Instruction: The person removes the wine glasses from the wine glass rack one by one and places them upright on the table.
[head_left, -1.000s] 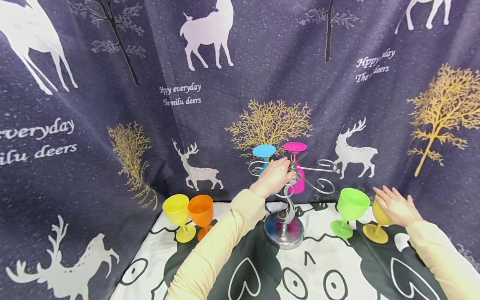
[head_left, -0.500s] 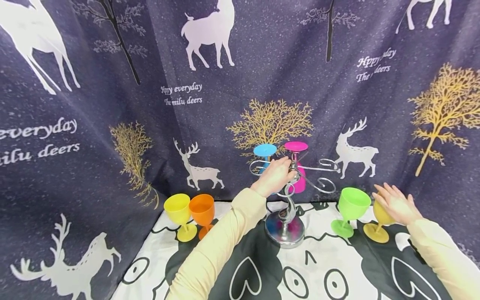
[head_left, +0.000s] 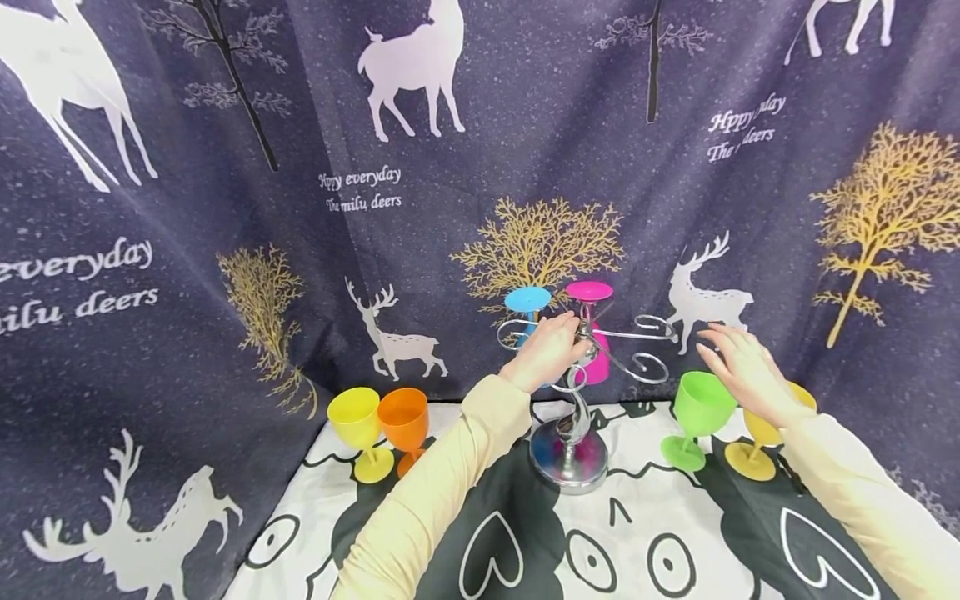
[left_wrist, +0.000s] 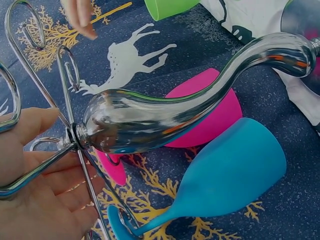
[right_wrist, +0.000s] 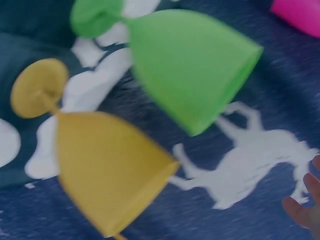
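1. Centrally, a person's left hand (head_left: 549, 350) grips a shiny chrome goblet rack (head_left: 579, 414) near its top, thumb on one side and fingers curled on the other, where the wire arms meet the curved metal stem.
2. The rack stands upright on its round, mirror-like base, atop a black-and-white cartoon-print tablecloth (head_left: 622, 542).
3. Upside down on the rack's far side hang a sky-blue plastic goblet (head_left: 528, 298) and a hot-pink plastic goblet (head_left: 597, 358), their disc feet uppermost; the left hand partly hides the blue one in the head view. Scrolled wires on the near and right side reach out bare.
4. The right hand (head_left: 746, 372) is raised, holding nothing, its fingers loosely extended in the air between the rack and the right-hand pair of goblets; the right wrist view shows it apart from both.
5. That pair, a lime-green plastic goblet (head_left: 703, 406) and a mustard-yellow plastic goblet (right_wrist: 115, 170), stands upright side by side, the mustard one partly behind the right arm.
6. Across the table at left, a bright-yellow plastic goblet (head_left: 355, 418) and an orange plastic goblet (head_left: 403, 415) stand close together, mouths up.
7. Behind everything hangs a navy curtain (head_left: 525, 158) printed with white deer and golden trees.
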